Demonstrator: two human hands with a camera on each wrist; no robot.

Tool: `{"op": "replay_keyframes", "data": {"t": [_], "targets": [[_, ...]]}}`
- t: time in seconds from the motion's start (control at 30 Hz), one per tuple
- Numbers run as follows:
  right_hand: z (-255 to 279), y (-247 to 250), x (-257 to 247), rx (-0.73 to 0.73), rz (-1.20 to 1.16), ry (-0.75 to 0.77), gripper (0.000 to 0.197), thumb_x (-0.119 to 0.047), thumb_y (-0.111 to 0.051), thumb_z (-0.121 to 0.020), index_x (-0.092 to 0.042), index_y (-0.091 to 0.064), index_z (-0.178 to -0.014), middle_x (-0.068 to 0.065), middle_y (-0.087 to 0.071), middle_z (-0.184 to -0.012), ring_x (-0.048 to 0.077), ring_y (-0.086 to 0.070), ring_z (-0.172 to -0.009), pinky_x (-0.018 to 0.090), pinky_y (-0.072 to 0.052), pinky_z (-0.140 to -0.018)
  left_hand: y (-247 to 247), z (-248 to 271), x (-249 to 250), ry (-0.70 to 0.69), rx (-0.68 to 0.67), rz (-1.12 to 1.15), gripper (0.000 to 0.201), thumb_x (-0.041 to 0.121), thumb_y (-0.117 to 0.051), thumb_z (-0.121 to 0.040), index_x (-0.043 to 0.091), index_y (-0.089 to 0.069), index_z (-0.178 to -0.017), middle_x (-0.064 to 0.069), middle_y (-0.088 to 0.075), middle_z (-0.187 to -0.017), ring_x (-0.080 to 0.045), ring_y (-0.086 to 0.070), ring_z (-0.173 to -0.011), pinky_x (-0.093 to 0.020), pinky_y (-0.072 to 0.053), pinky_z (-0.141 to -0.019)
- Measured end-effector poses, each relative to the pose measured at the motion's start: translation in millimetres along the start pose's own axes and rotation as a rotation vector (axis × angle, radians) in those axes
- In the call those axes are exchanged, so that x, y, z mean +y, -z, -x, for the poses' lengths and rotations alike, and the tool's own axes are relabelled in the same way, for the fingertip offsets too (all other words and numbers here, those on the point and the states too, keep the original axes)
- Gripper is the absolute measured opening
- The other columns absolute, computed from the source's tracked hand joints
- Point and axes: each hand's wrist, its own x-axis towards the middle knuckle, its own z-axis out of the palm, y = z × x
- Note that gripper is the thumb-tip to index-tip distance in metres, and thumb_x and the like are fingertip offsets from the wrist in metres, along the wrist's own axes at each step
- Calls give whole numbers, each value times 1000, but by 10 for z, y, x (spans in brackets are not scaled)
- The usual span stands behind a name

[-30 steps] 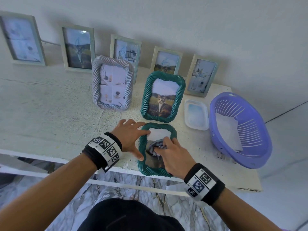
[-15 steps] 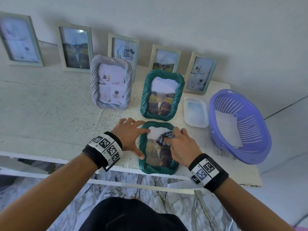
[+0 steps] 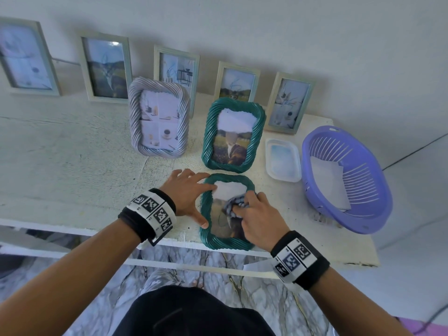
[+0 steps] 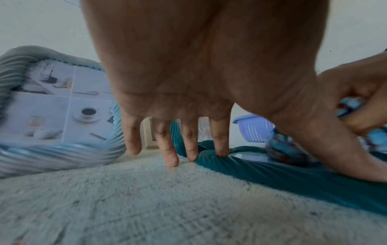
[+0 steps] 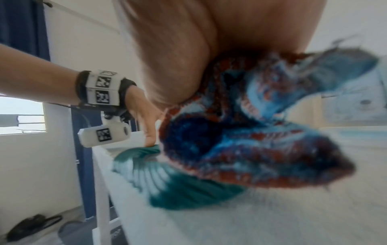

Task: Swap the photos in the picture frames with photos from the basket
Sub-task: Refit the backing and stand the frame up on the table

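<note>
A green rope-edged picture frame lies flat at the table's front edge, photo side up. My left hand rests on its left rim with straight, spread fingers steadying it. My right hand grips a bunched blue, white and red cloth and presses it on the frame's glass. A second green frame stands upright just behind. The purple basket at the right holds white photo sheets.
A grey rope-edged frame stands left of the upright green one. Several pale wooden frames lean on the wall behind. A shallow white tray lies between the green frames and the basket. The table edge is just below my wrists.
My right hand has slid the cloth up the glass from the frame's lower middle toward its upper right. The left hand has stayed on the frame's left rim.
</note>
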Motion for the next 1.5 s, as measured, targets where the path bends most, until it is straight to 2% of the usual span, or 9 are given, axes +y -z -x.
{"op": "replay_keyframes", "data": {"t": [0.13,0.3,0.43,0.67,0.9,1.03,1.17,1.37,1.5], "targets": [[164,67,50,-9,-18,54,28,-19,-51,-90,-23,-65,-115,10,-44,-118,31,-43,-106,32,-42,-65,-1,-2,2,0,-1,2,108,87,-61,-58,44,-23,-149,8,-15,-161,-27,-22,-142,-48,-16,-116],[30,34,23,23,16,-29,38,-19,-50,-90,-21,-58,-127,11,-37,-129,33,-36,-113,35,-51,-82,1,2,2,2,-5,1,109,87,-61,-57,44,-23,-149,8,-15,-161,-28,-22,-142,-48,-15,-116],[239,25,-2,6,-57,126,32,-18,-55,-87,-24,-65,-117,13,-47,-115,33,-48,-102,36,-52,-68,4,3,6,4,-12,-2,109,87,-61,-58,43,-22,-150,8,-13,-162,-28,-21,-142,-49,-15,-116],[74,28,44,11,22,37,38,-20,-48,-90,-22,-55,-128,12,-40,-127,32,-37,-113,36,-50,-81,15,10,9,4,-13,-9,108,87,-61,-58,43,-22,-149,7,-14,-161,-28,-21,-142,-48,-16,-116],[191,133,97,71,22,97,25,-24,-61,-84,-27,-70,-107,7,-53,-105,22,-48,-97,27,-49,-68,19,12,17,-1,-15,-19,108,87,-60,-58,42,-23,-150,6,-15,-161,-28,-23,-141,-49,-17,-115],[132,28,-21,14,12,48,37,-22,-53,-89,-22,-59,-125,10,-42,-126,31,-41,-114,33,-51,-77,20,10,10,-3,-12,-17,108,87,-61,-58,42,-23,-149,6,-15,-161,-28,-22,-141,-49,-17,-116],[273,-38,-45,-4,-23,171,31,-22,-63,-77,-25,-69,-107,9,-54,-105,28,-54,-92,30,-52,-60,6,11,3,-4,-2,-17,109,88,-60,-58,42,-23,-149,7,-15,-161,-28,-23,-141,-48,-17,-115],[10,62,-27,74,3,39,38,-20,-50,-91,-20,-58,-128,11,-40,-129,32,-39,-114,35,-49,-84,5,10,7,-4,5,-18,107,88,-60,-57,43,-25,-148,7,-17,-161,-27,-25,-140,-47,-19,-115],[168,-25,-130,19,-41,193,32,-21,-64,-76,-22,-69,-108,12,-53,-109,31,-52,-99,35,-56,-66,4,10,3,-5,9,-20,107,87,-61,-57,43,-26,-148,7,-17,-161,-27,-25,-140,-48,-19,-114]]}}
